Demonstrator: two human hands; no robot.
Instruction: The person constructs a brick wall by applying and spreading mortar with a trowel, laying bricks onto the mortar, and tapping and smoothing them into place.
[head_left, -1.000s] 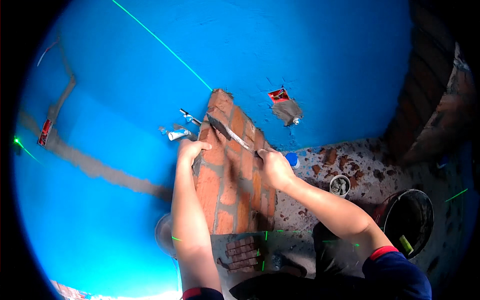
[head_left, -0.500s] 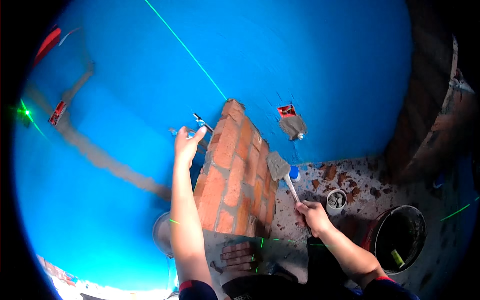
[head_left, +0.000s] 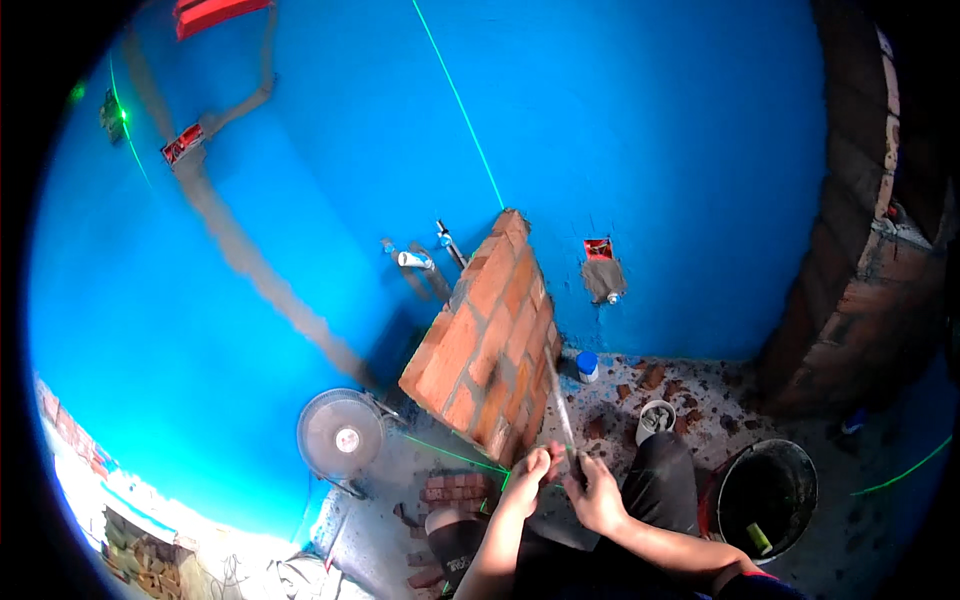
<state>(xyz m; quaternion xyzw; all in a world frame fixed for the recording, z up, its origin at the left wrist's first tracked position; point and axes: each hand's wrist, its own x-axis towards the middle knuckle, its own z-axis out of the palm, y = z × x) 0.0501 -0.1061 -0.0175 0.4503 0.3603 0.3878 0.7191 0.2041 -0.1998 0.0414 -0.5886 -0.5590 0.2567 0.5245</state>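
Note:
Low in the view, my right hand is closed round the handle of a trowel. The trowel points up and away; its thin, pale shape is blurred and looks turned edge-on, beside the brick wall. My left hand is close to the trowel handle, left of my right hand. Its fingers look bent but are smeared by motion, so whether they hold anything is unclear. Just beyond both hands stands a short brick wall with grey mortar joints, set against the blue wall. A green laser line meets its far top end.
A round fan stands left of the brick wall, near stacked bricks. Right of my legs is a black bucket. A white cup and a blue-capped container stand among rubble. Pipes project from the blue wall.
My left hand has come down from beside the brick wall's top towards my right hand. My right hand has drawn lower and left with the trowel, whose mortar-covered blade faced me before. The view has shifted.

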